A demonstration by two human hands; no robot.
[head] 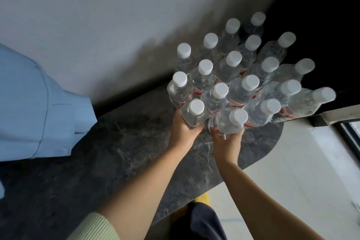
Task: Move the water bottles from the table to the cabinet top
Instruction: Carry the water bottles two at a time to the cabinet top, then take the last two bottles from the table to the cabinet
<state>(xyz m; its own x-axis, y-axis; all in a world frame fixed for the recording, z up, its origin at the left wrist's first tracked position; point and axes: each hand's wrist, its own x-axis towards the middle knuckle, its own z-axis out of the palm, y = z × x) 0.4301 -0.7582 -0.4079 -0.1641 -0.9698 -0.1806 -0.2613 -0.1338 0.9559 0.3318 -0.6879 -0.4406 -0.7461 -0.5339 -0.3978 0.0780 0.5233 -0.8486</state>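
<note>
Presently, both hands are engaged at the near edge of a cluster of water bottles (243, 68) standing upright on a dark marbled surface (120, 148). All bottles observed are clear, white-capped, and carry red labels where visible; they stand close together, many touching.

Left hand (183, 130): fingers curled around the lower body of the nearest-left bottle (193, 112). Thumb lies along the bottle's right side, the remaining fingers wrap behind its left side and are largely hidden. The bottle stands upright at the front of the cluster, its cap above the hand.

Right hand (227, 142): fingers curled around the lower body of the adjacent bottle (229, 121), just right of the first. Fingertips show on the bottle's left flank, the thumb on its right. This bottle tilts slightly toward the right of the cluster.

Whether either bottle's base touches the surface cannot be determined; the hands cover the bases.

Other items noted: a light blue garment (37, 107) lies on the surface well left of the cluster. A pale wall (97, 15) stands behind the cluster. Light flooring (292, 171) shows beyond the surface's rounded edge, right of the cluster.
</note>
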